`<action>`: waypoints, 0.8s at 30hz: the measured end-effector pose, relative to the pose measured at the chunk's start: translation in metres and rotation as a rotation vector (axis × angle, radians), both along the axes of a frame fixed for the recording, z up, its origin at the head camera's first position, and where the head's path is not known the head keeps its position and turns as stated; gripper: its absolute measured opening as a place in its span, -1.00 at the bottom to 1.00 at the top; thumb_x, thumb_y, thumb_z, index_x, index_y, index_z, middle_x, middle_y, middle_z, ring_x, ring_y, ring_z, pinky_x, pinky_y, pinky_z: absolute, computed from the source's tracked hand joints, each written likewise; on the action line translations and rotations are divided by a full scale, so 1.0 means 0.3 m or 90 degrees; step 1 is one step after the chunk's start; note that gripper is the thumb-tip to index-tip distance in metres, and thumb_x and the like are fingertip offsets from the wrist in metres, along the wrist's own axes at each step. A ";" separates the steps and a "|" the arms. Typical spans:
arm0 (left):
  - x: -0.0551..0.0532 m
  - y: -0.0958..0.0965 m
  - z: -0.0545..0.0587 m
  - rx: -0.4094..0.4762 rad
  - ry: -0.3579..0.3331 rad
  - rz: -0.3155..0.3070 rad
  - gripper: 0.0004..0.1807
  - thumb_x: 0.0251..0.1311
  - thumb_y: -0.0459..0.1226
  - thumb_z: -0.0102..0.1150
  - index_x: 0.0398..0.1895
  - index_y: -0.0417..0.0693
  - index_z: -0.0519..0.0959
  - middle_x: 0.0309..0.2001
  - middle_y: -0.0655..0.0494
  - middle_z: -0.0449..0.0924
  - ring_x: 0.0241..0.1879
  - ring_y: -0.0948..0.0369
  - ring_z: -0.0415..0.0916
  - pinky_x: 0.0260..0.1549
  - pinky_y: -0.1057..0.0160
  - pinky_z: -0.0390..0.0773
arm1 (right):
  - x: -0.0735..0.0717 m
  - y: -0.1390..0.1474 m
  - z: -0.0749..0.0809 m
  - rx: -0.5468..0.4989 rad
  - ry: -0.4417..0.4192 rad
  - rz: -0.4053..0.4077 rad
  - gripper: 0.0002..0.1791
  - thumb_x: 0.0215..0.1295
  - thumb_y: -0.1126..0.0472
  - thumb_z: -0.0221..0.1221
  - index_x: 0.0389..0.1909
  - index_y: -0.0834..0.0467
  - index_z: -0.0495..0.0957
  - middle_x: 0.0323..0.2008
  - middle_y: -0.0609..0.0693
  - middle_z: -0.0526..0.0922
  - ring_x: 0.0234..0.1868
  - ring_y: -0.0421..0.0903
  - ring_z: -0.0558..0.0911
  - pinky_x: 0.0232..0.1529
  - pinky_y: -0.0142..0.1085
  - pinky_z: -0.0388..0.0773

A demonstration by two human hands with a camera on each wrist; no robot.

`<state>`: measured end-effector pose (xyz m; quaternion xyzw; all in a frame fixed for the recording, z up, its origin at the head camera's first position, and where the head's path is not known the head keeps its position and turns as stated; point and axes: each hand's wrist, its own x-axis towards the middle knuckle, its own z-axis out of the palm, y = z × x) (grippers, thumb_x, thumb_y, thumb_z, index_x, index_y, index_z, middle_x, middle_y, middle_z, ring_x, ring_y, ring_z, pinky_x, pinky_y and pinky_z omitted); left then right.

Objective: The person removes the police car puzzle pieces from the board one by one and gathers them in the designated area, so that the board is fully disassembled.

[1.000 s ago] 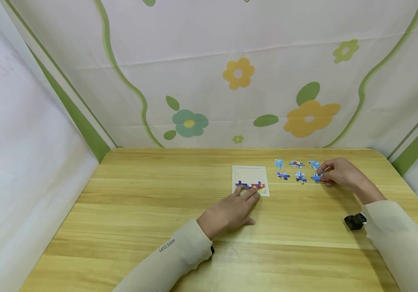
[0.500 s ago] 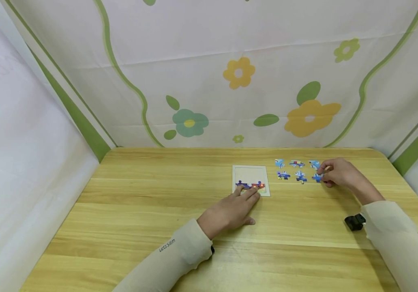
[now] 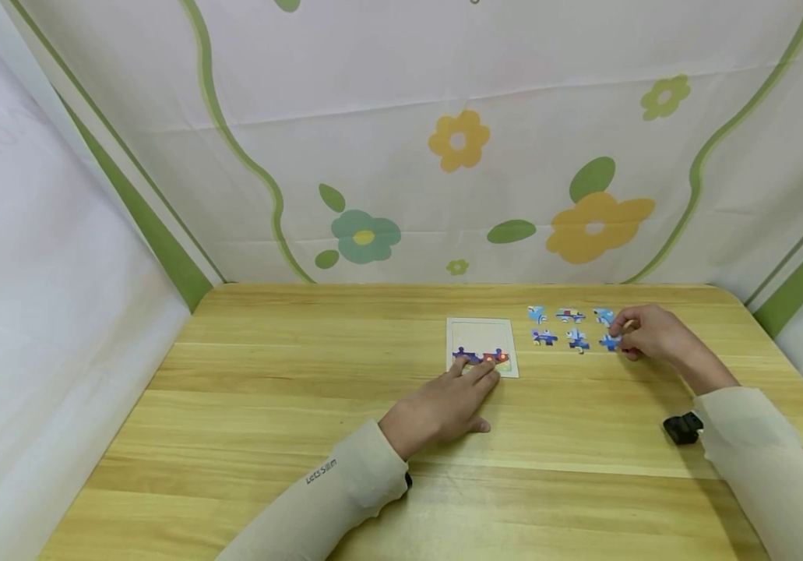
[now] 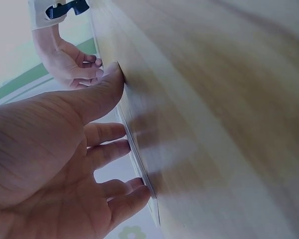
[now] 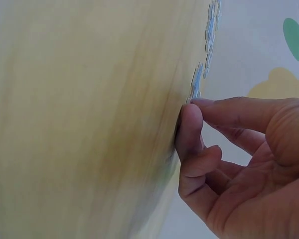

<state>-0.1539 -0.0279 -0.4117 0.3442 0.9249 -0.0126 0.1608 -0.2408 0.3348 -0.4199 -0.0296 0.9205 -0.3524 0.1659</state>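
Observation:
My left hand [image 3: 446, 405] rests with extended fingers on the lower part of a white-rimmed puzzle board [image 3: 481, 333]. Purple and red puzzle pieces [image 3: 501, 356] lie along the board's lower part, partly covered by those fingers. In the left wrist view, fingertips touch the thin board edge [image 4: 136, 157]. To the right, my right hand [image 3: 656, 336] pinches the edge of a blue puzzle piece [image 3: 608, 342] between thumb and finger. That piece lies flat or nearly so, at the near right of the loose group; the right wrist view shows it edge-on [image 5: 195, 87].
Several loose blue puzzle pieces lie in two rows right of the board, among them a near-row middle piece [image 3: 577, 339] and a far-left piece [image 3: 537, 314]. A patterned cloth [image 3: 373, 140] hangs behind the wooden table [image 3: 268, 389]. A black wrist device [image 3: 683, 428] sits by the right sleeve.

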 end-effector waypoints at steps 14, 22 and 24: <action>0.003 0.000 -0.001 -0.011 0.016 -0.009 -0.16 0.49 0.14 0.08 0.69 0.05 0.09 0.71 0.17 -0.02 0.67 -0.09 0.02 0.56 0.08 0.30 | 0.002 -0.007 0.007 0.018 0.012 0.007 -0.77 0.39 0.46 0.06 -0.02 0.47 0.56 -0.45 0.05 0.65 -0.50 -0.11 0.55 -0.48 -0.24 0.54; 0.009 0.001 -0.002 -0.024 0.025 -0.014 -0.16 0.51 0.14 0.04 0.70 0.03 0.07 0.72 0.13 -0.06 0.68 -0.03 -0.02 0.61 0.14 0.18 | -0.006 -0.097 0.038 0.037 0.071 0.042 -0.79 0.44 0.38 0.08 -0.05 0.41 0.58 -0.38 0.13 0.63 -0.48 -0.08 0.59 -0.49 -0.25 0.59; 0.010 0.001 -0.002 -0.033 0.034 -0.020 -0.16 0.53 0.14 0.01 0.71 0.02 0.05 0.72 0.10 -0.08 0.69 0.00 -0.02 0.63 0.18 0.12 | -0.007 -0.136 0.044 0.026 0.078 0.051 -0.79 0.44 0.38 0.06 -0.05 0.39 0.60 -0.34 0.17 0.61 -0.45 -0.05 0.58 -0.49 -0.23 0.57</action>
